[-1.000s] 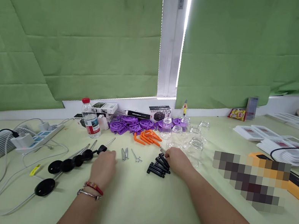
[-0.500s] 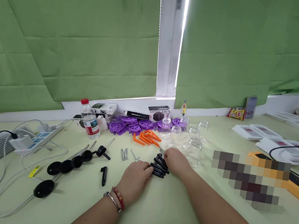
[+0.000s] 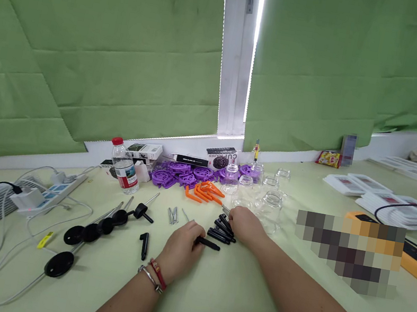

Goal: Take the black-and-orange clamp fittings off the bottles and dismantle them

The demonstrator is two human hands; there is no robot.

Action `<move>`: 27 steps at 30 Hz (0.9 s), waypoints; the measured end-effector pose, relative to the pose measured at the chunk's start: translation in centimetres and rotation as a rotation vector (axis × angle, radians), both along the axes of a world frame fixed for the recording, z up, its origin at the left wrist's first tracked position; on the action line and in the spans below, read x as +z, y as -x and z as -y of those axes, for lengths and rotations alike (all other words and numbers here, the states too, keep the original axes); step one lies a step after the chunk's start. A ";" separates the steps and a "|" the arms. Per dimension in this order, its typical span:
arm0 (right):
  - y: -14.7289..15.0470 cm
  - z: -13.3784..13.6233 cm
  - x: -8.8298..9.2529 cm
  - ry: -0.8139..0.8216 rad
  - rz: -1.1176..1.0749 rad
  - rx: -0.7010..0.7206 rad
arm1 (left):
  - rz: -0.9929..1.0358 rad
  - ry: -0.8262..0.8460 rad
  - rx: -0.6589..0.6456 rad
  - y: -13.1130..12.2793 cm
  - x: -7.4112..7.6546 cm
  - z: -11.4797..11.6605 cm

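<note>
My left hand is closed on one end of a black plastic tube, whose other end sticks out to the right just above the table. My right hand is closed at the far right edge of a pile of black plastic tubes. Its fingertips are hidden, so what they pinch does not show. Close by its fingers lie small metal springs. Left of my left hand is a lone black tube with a short side arm. Several screws lie beyond that hand.
Behind are orange levers, purple discs and clear jars. A water bottle stands back left. Black discs on metal rods, cables and a power strip occupy the left; white frames lie right.
My left hand has drawn a black tube out of the pile, moving slightly left and towards me. My right hand stays at the pile's right edge.
</note>
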State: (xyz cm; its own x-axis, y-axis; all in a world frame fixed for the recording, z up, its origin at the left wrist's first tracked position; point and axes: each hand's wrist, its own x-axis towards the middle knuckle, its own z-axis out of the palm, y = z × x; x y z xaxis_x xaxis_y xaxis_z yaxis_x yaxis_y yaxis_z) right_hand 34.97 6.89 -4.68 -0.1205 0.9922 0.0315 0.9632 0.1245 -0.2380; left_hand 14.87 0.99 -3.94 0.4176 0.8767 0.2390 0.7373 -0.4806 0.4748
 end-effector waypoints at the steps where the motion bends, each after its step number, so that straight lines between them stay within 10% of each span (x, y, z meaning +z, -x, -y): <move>1: -0.1 0.0 0.0 0.003 -0.001 0.004 | 0.065 0.020 0.009 0.1 0.0 -0.1; 27: 0.1 -0.4 -0.3 0.001 -0.042 -0.011 | 0.496 0.167 -0.037 0.4 0.5 0.2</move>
State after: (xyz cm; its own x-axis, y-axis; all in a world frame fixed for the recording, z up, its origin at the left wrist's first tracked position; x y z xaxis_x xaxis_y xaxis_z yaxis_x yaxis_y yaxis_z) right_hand 34.92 7.32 -5.01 -0.1085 0.9935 0.0355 0.9535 0.1141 -0.2788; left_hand 14.42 0.82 -3.42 0.3215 0.9063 0.2745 0.3884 -0.3906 0.8346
